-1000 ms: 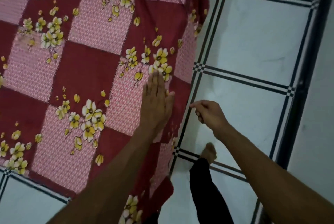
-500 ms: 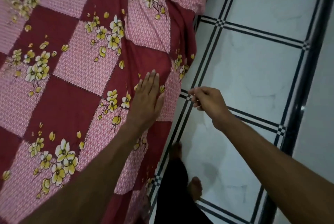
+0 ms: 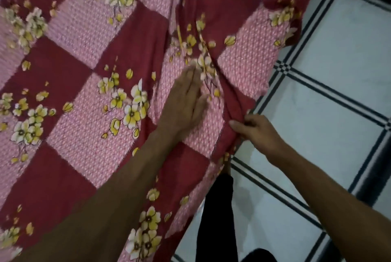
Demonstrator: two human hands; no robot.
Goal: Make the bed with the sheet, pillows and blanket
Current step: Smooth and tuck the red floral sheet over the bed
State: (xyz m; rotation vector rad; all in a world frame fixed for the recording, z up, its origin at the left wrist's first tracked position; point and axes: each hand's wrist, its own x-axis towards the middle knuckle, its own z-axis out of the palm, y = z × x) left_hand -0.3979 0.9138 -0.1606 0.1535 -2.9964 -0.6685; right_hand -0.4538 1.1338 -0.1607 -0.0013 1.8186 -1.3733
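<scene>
Leg: a black trouser leg [image 3: 218, 215] at the bed's side, nearest the camera.
Right hand: the right hand [image 3: 257, 132] pinches the sheet's hanging edge at the bedside, fingers curled on the cloth.
Left hand: the left hand [image 3: 186, 103] lies flat on top, fingers straight and together, pressing the fabric.
Sheet: the red-and-pink checked floral sheet [image 3: 80, 84] covers the bed; a long fold [image 3: 213, 65] runs up from the hands.
Progress: sheet spread, probably only being smoothed; no pillows or blanket in view, so most remains.
Floor: white tiled floor [image 3: 330, 118] with dark striped borders; its far edge is too blurred to read.
</scene>
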